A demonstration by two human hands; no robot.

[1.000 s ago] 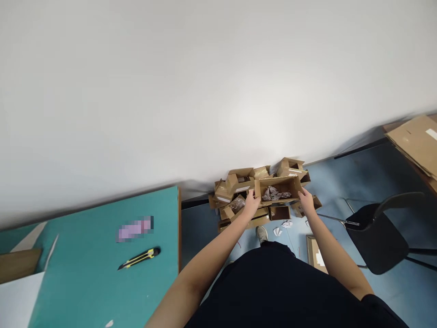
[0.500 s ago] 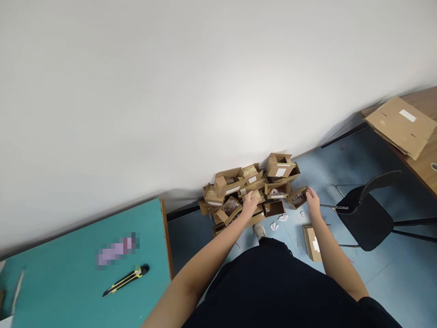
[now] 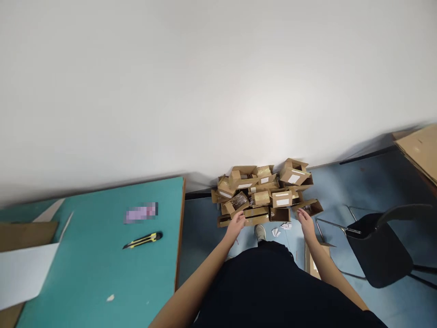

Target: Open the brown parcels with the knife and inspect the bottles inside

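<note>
My left hand [image 3: 236,223] is in front of the lower left of a heap of small cardboard boxes, nearest to an open box [image 3: 237,203] with shiny wrapping inside. Its fingers stretch forward and hold nothing. On the other side, my right hand [image 3: 305,222] hangs at the heap's right end with its fingers out and nothing in it. It overlaps the left part of an open carton [image 3: 313,207]; whether it touches the carton, I cannot tell. Between the hands, a labelled box [image 3: 282,199] lies on the heap, above another open box [image 3: 280,214].
A green table [image 3: 92,269] on the left bears a utility knife [image 3: 142,240], a blurred-out purple item [image 3: 140,213] and a white sheet [image 3: 27,271]. To the right stand a black chair [image 3: 378,250] and flattened cardboard [image 3: 421,148]. Crumpled paper [image 3: 276,232] lies on the floor.
My left hand has drawn back from the boxes toward my body. My right hand has come off the right-hand carton's edge and moved back slightly. The labelled box now covers an open, paper-filled one. My view has shifted left.
</note>
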